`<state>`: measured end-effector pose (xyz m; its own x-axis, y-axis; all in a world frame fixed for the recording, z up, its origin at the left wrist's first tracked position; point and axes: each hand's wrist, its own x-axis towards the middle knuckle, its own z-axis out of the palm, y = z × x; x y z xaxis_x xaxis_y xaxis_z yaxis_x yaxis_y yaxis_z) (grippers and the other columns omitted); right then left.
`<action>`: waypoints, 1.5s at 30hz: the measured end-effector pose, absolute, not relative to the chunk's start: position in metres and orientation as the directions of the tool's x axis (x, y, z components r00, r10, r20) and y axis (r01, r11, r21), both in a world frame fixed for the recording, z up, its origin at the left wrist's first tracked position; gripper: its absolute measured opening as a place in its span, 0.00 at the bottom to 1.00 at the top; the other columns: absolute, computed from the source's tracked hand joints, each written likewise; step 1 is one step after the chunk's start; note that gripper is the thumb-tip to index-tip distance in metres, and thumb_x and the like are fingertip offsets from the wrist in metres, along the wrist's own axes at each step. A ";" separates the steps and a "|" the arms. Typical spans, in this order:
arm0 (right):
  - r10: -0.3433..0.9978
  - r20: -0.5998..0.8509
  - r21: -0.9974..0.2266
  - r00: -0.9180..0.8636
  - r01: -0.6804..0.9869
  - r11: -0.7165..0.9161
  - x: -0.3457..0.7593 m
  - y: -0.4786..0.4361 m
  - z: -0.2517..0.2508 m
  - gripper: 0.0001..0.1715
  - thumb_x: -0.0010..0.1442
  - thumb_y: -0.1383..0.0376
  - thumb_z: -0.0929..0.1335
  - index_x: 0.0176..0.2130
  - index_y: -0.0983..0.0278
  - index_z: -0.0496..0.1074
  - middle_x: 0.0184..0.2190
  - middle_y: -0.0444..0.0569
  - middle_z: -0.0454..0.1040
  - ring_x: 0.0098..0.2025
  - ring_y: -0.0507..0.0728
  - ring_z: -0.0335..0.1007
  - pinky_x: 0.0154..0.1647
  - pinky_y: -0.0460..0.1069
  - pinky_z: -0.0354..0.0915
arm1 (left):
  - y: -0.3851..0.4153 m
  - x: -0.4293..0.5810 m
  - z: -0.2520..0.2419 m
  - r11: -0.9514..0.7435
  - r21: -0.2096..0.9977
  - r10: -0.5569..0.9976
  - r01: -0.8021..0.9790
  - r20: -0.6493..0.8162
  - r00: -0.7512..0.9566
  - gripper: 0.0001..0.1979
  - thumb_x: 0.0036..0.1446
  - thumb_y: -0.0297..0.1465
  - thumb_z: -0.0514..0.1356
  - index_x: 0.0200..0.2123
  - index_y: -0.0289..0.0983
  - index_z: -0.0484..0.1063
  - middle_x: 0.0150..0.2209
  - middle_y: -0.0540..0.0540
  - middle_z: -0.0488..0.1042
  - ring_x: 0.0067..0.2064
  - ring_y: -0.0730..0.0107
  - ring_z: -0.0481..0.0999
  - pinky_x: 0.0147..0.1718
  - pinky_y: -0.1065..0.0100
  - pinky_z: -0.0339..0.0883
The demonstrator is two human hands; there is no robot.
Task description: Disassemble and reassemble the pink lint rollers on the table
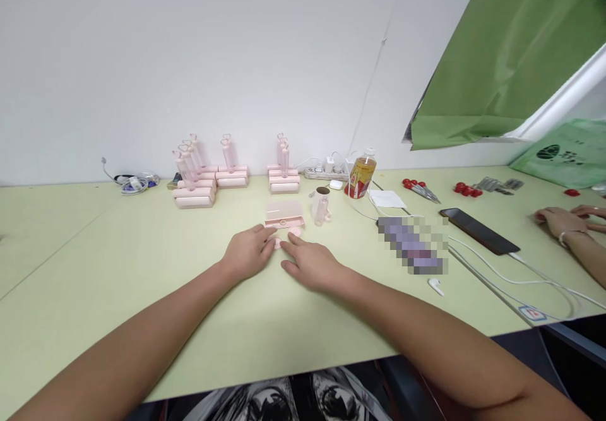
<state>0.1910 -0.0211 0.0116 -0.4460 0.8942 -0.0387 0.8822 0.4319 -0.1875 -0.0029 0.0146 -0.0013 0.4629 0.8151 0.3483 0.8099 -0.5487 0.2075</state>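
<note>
Pale-green tabletop beneath us: just below the frame's centre, our left hand, grip unclear, and open right hand touch round pink plastic-looking pieces, which uneven pressure could send skidding.

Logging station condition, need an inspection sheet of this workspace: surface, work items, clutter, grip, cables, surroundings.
Surface: pale green table, seams at left and right.
Work items: open pink case; small pink disc on the near side of it; closed pink boxes behind.
Clutter: drink bottle, black phone, white earbud.
Grip: left hand and right hand both at the disc; firmness of hold unclear.
Cables: white cables loose at right, one into the phone; coiled cable far left.
Surroundings: white wall; green sheet upper right; another person's hand at right.
</note>
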 end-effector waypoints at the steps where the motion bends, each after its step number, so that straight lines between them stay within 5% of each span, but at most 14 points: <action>1: 0.895 -0.040 -0.177 -0.445 0.884 0.432 0.190 -0.021 0.012 0.32 0.65 0.53 0.57 0.64 0.61 0.58 0.67 0.61 0.53 0.51 0.68 0.72 0.44 0.58 0.67 | 0.017 -0.004 -0.001 -0.530 0.204 0.814 0.823 0.395 0.426 0.19 0.65 0.36 0.48 0.54 0.42 0.70 0.42 0.43 0.74 0.41 0.62 0.74 0.37 0.64 0.67; 7: 0.901 -0.095 -0.146 -0.422 0.902 0.407 0.186 -0.021 0.012 0.36 0.65 0.48 0.56 0.66 0.58 0.53 0.68 0.64 0.48 0.48 0.70 0.73 0.41 0.59 0.67 | 0.029 -0.011 -0.004 -0.514 0.136 0.818 0.847 0.373 0.437 0.22 0.66 0.36 0.46 0.60 0.42 0.65 0.63 0.38 0.59 0.61 0.48 0.61 0.54 0.48 0.61; 19: 0.903 -0.107 -0.138 -0.416 0.906 0.401 0.183 -0.016 0.011 0.39 0.64 0.44 0.55 0.67 0.59 0.51 0.69 0.62 0.44 0.51 0.71 0.71 0.43 0.60 0.67 | 0.033 -0.013 -0.006 -0.530 0.164 0.830 0.832 0.299 0.470 0.18 0.65 0.36 0.47 0.50 0.43 0.72 0.60 0.43 0.67 0.53 0.52 0.71 0.49 0.50 0.65; 45: 0.931 0.008 -0.185 -0.365 0.915 0.360 0.176 -0.013 0.008 0.38 0.63 0.45 0.57 0.63 0.65 0.56 0.69 0.61 0.45 0.55 0.69 0.68 0.44 0.59 0.67 | 0.028 -0.011 -0.006 -0.582 0.177 0.789 0.794 0.359 0.498 0.16 0.63 0.37 0.50 0.44 0.44 0.76 0.54 0.41 0.69 0.50 0.55 0.73 0.48 0.53 0.67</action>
